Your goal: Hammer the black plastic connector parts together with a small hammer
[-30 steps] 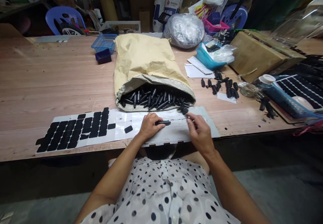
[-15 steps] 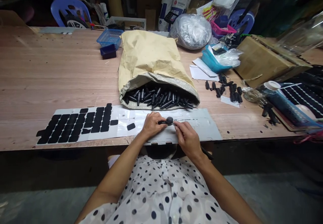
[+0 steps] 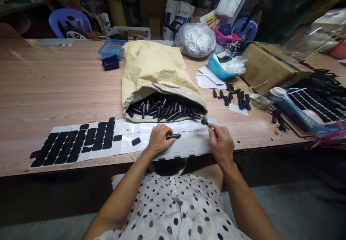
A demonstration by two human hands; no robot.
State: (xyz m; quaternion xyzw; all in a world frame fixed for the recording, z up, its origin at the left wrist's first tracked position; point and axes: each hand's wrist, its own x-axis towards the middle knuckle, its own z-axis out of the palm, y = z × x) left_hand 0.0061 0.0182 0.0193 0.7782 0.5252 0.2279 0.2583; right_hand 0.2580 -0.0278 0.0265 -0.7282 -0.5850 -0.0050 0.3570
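Note:
My left hand [image 3: 160, 139] is closed around one end of a black pen-shaped plastic part [image 3: 174, 136], which lies low over the pale board [image 3: 189, 144]. In my right hand [image 3: 222, 144] is a small tool with a round black head [image 3: 204, 121], pinched by its thin shank. The tool's head is near the right corner of the sack's mouth, apart from the black part. A tan paper sack [image 3: 154, 61] lies open towards me, with several similar black parts [image 3: 164, 108] inside.
Left of my hands is a white sheet [image 3: 125, 139] with rows of black rounded stickers [image 3: 72, 146]. At right are loose black pieces [image 3: 242, 101], a turquoise basket [image 3: 220, 70] and a cardboard box [image 3: 266, 65]. Blue trays [image 3: 110, 62] stand beyond the sack.
My right hand has moved right and away from my left hand, carrying the round-headed tool off the black part. My left hand keeps the part. The camera view has shifted slightly.

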